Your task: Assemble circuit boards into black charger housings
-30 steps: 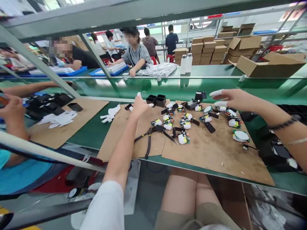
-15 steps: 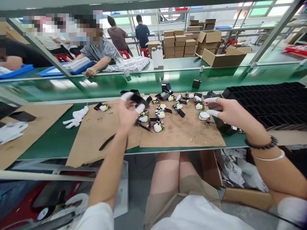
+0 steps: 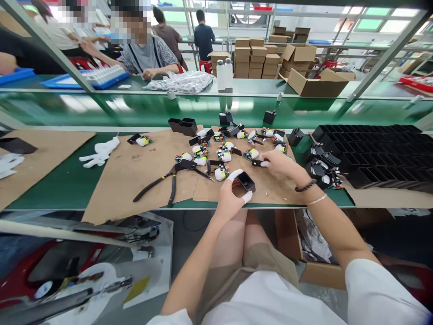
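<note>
My left hand (image 3: 230, 196), with white finger cots on its fingertips, grips a black open-topped plastic housing (image 3: 246, 182) near the front edge of the cardboard. The housing's opening faces up and toward me. My right hand (image 3: 278, 163) is closed at the black end plate (image 3: 258, 163) of a small circuit board (image 3: 250, 154), which lies on the cardboard; its fingers partly hide the plate. Around them lie several similar boards with white and yellow parts, such as one board (image 3: 222, 172) just behind my left hand. Long-handled black pliers (image 3: 173, 174) rest to the left.
Two black housings (image 3: 188, 127) stand at the back of the cardboard (image 3: 130, 169). Rows of black housings (image 3: 375, 149) fill the right side, beside a pile of assembled boards (image 3: 321, 167). A white glove (image 3: 101, 151) lies left. Across the green bench sits a co-worker (image 3: 149, 58).
My left hand has brought the black housing from the back left to the front middle. The right hand has moved left from the right-hand boards onto another board's black plate.
</note>
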`<act>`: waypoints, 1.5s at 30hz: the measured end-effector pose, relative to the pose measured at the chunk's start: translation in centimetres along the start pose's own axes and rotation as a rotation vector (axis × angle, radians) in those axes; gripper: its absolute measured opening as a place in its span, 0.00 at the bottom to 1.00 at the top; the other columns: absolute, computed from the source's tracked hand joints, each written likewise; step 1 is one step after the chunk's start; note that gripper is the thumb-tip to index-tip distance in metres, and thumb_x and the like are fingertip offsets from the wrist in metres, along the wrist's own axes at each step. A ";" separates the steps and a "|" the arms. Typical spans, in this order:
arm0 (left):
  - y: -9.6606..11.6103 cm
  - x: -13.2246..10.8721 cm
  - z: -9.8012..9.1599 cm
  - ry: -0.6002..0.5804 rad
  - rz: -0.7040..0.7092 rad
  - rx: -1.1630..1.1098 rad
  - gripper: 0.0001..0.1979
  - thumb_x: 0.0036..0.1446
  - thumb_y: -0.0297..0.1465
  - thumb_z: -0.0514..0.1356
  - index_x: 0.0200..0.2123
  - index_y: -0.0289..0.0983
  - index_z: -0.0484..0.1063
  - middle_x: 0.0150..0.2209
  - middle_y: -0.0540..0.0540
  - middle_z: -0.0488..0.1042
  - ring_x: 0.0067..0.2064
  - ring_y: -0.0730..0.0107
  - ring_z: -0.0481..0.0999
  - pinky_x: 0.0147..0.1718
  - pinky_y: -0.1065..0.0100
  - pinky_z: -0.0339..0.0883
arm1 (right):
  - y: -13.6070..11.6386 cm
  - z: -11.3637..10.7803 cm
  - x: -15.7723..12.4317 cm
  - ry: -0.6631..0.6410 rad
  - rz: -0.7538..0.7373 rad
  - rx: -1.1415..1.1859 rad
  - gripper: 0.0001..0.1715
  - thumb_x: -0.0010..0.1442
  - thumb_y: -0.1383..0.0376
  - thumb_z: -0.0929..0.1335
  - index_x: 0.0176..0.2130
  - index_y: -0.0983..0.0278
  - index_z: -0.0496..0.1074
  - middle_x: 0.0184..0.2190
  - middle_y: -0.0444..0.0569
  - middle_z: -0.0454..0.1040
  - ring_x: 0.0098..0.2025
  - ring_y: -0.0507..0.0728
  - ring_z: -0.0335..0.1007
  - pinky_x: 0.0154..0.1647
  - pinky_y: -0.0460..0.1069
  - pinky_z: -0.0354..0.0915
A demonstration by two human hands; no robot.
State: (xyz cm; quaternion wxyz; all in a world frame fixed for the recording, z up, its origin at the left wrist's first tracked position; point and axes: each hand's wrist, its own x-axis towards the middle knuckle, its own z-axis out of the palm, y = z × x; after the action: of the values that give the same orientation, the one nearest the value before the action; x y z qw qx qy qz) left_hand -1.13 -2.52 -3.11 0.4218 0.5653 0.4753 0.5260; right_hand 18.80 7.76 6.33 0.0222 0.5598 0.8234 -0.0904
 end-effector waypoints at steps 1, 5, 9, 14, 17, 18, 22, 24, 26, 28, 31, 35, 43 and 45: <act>0.0 -0.1 -0.1 -0.006 -0.002 -0.018 0.37 0.48 0.31 0.71 0.62 0.36 0.69 0.55 0.37 0.81 0.54 0.53 0.83 0.61 0.50 0.77 | 0.7 -0.2 -0.7 -0.027 -0.024 -0.010 0.14 0.60 0.75 0.66 0.39 0.64 0.81 0.40 0.53 0.84 0.42 0.59 0.76 0.43 0.48 0.63; 0.1 -0.5 0.0 -0.005 0.014 -0.048 0.36 0.48 0.31 0.70 0.62 0.35 0.69 0.56 0.37 0.81 0.56 0.54 0.83 0.62 0.51 0.76 | 2.9 -1.1 -2.1 -0.004 0.034 -0.080 0.16 0.59 0.76 0.66 0.40 0.64 0.82 0.40 0.54 0.83 0.43 0.60 0.76 0.42 0.50 0.62; -0.2 -0.5 0.0 0.003 0.033 -0.003 0.36 0.50 0.31 0.70 0.63 0.35 0.69 0.59 0.36 0.78 0.59 0.53 0.81 0.64 0.52 0.74 | 2.6 -2.4 -1.2 0.197 0.186 -0.149 0.23 0.68 0.71 0.61 0.56 0.68 0.76 0.58 0.67 0.76 0.56 0.68 0.74 0.44 0.52 0.63; -0.4 -0.6 0.1 0.014 0.058 0.050 0.36 0.51 0.31 0.70 0.64 0.36 0.69 0.60 0.36 0.78 0.59 0.53 0.81 0.64 0.52 0.74 | -1.5 -2.3 -1.7 0.226 0.355 -0.085 0.27 0.72 0.56 0.62 0.61 0.69 0.70 0.52 0.68 0.80 0.52 0.72 0.77 0.45 0.55 0.66; -0.4 -0.6 0.2 0.025 0.093 0.106 0.36 0.50 0.31 0.70 0.63 0.36 0.70 0.59 0.36 0.78 0.58 0.51 0.80 0.64 0.50 0.73 | -3.9 -0.3 -2.0 0.092 0.340 -0.037 0.39 0.71 0.48 0.64 0.67 0.73 0.64 0.50 0.73 0.81 0.51 0.74 0.79 0.45 0.56 0.68; -0.3 -0.6 0.2 0.025 0.100 0.121 0.35 0.50 0.31 0.69 0.63 0.36 0.71 0.59 0.36 0.78 0.58 0.51 0.80 0.64 0.49 0.73 | -4.4 0.4 -1.9 0.071 0.293 -0.037 0.42 0.70 0.49 0.66 0.70 0.75 0.61 0.50 0.75 0.80 0.52 0.75 0.79 0.45 0.57 0.68; -0.1 -0.6 0.1 0.009 0.090 0.125 0.35 0.51 0.30 0.70 0.64 0.38 0.71 0.58 0.38 0.79 0.56 0.54 0.81 0.62 0.51 0.74 | -4.0 1.8 -0.4 0.035 0.046 -0.024 0.50 0.67 0.64 0.70 0.78 0.67 0.46 0.61 0.69 0.77 0.60 0.70 0.76 0.54 0.55 0.68; 0.0 -0.6 0.1 -0.003 0.086 0.117 0.35 0.51 0.30 0.70 0.64 0.38 0.71 0.58 0.38 0.79 0.56 0.54 0.81 0.62 0.52 0.75 | -3.1 1.6 0.4 0.010 -0.030 -0.006 0.54 0.63 0.70 0.70 0.79 0.63 0.43 0.65 0.61 0.75 0.62 0.67 0.75 0.56 0.53 0.68; 0.0 -0.6 0.1 -0.001 0.092 0.120 0.35 0.51 0.30 0.70 0.64 0.38 0.71 0.58 0.38 0.79 0.56 0.54 0.80 0.62 0.52 0.74 | -2.4 1.1 1.0 -0.010 -0.054 -0.001 0.53 0.60 0.71 0.70 0.77 0.65 0.48 0.65 0.61 0.75 0.60 0.66 0.75 0.55 0.52 0.69; 0.0 -0.6 0.1 0.004 0.105 0.128 0.35 0.51 0.30 0.69 0.64 0.37 0.71 0.59 0.38 0.78 0.57 0.53 0.80 0.63 0.51 0.73 | -2.2 0.6 1.4 -0.027 -0.046 -0.007 0.43 0.58 0.70 0.72 0.70 0.69 0.64 0.61 0.64 0.77 0.58 0.68 0.76 0.54 0.53 0.69; 0.1 -0.5 0.0 -0.006 0.115 0.137 0.35 0.52 0.30 0.69 0.64 0.36 0.71 0.62 0.37 0.77 0.59 0.52 0.79 0.64 0.51 0.72 | -2.5 0.1 2.4 -0.058 -0.017 0.002 0.22 0.56 0.69 0.73 0.51 0.70 0.80 0.52 0.65 0.82 0.54 0.70 0.78 0.51 0.54 0.69; 0.1 -0.4 0.0 -0.024 0.084 0.165 0.37 0.51 0.30 0.70 0.65 0.36 0.69 0.61 0.36 0.77 0.58 0.52 0.80 0.64 0.49 0.72 | -3.2 -0.5 4.3 -0.074 0.024 0.084 0.11 0.50 0.72 0.74 0.37 0.70 0.82 0.43 0.66 0.84 0.51 0.73 0.79 0.49 0.56 0.69; -0.1 0.5 -0.8 -0.186 0.012 0.036 0.39 0.51 0.27 0.68 0.67 0.36 0.66 0.66 0.37 0.74 0.68 0.49 0.74 0.72 0.48 0.63 | -0.5 -1.8 2.3 -0.062 0.014 0.597 0.13 0.55 0.62 0.73 0.40 0.65 0.81 0.43 0.55 0.85 0.48 0.63 0.81 0.50 0.53 0.76; -0.1 1.0 -1.3 -0.252 -0.008 0.004 0.40 0.50 0.26 0.68 0.68 0.37 0.66 0.68 0.38 0.73 0.70 0.49 0.73 0.73 0.49 0.63 | 0.1 -0.7 -0.2 -0.003 0.003 0.722 0.21 0.61 0.59 0.68 0.50 0.65 0.79 0.51 0.58 0.83 0.52 0.64 0.81 0.52 0.55 0.78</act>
State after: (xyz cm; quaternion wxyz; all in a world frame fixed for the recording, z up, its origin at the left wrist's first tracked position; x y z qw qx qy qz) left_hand -2.44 -1.55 -2.90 0.4791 0.6259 0.4220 0.4479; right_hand 19.05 7.76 7.06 -0.1757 0.5326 0.7376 -0.3760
